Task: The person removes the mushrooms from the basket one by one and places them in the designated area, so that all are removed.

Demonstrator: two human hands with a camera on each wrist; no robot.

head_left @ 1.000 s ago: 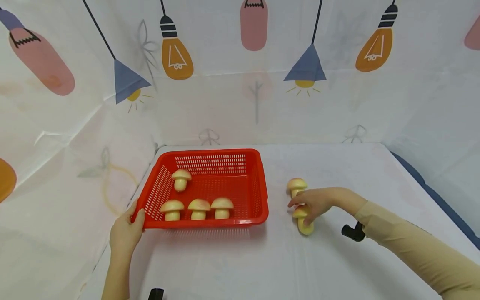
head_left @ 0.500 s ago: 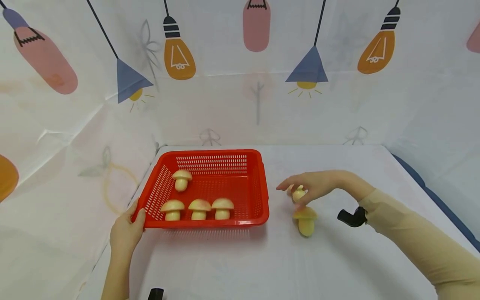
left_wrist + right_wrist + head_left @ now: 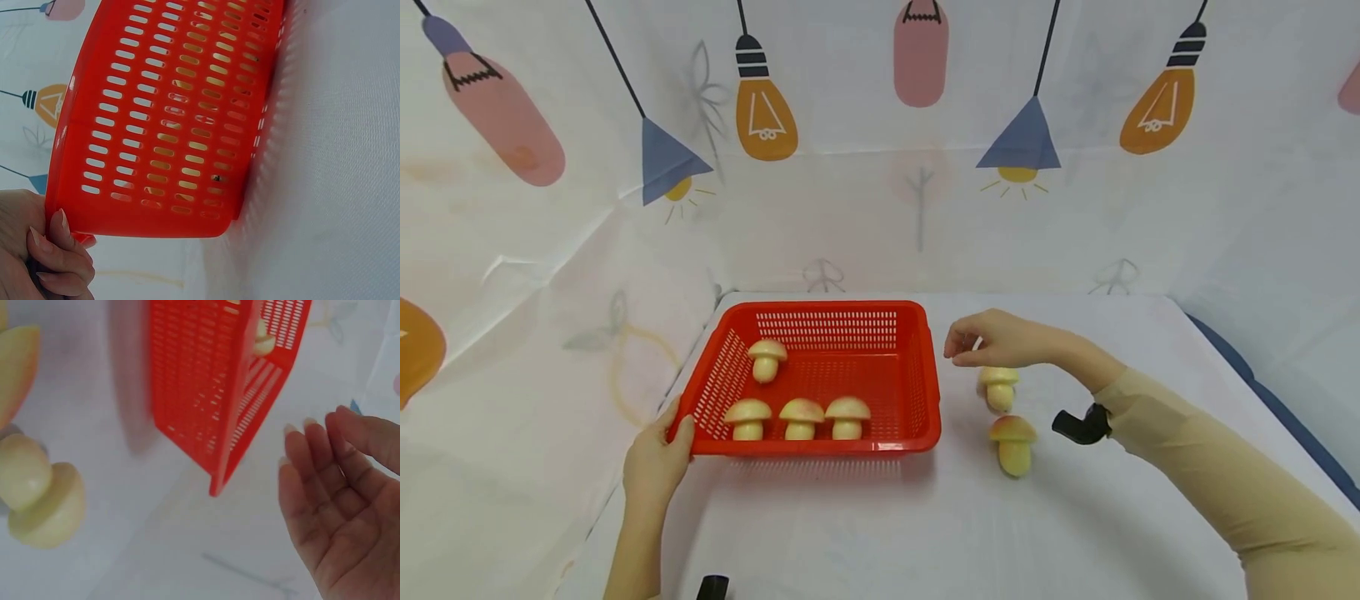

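Note:
My left hand (image 3: 655, 467) grips the near left corner of a red plastic basket (image 3: 931, 392), thumb and fingers at its rim. In the left wrist view the fingers (image 3: 59, 262) close round the rim of the basket (image 3: 150, 215). Inside the basket sit several toy mushrooms, one toward the back left (image 3: 766, 360) and the others along the near side. My right hand (image 3: 992, 337) hovers right of the basket, with relaxed fingers and nothing in them. Just below it on the table lies a toy mushroom (image 3: 999, 390), and nearer the front lies another mushroom (image 3: 1015, 446).
A white cloth covers the table (image 3: 865, 525). Behind it hangs a white curtain (image 3: 850, 208) printed with lamps and bulbs. A black wrist camera mount (image 3: 1081, 425) sticks out below the right sleeve (image 3: 1195, 467).
My right hand has left the mushrooms on the right, rising and moving away toward the basket's right side. The far mushroom is more exposed. My left hand keeps its hold on the basket.

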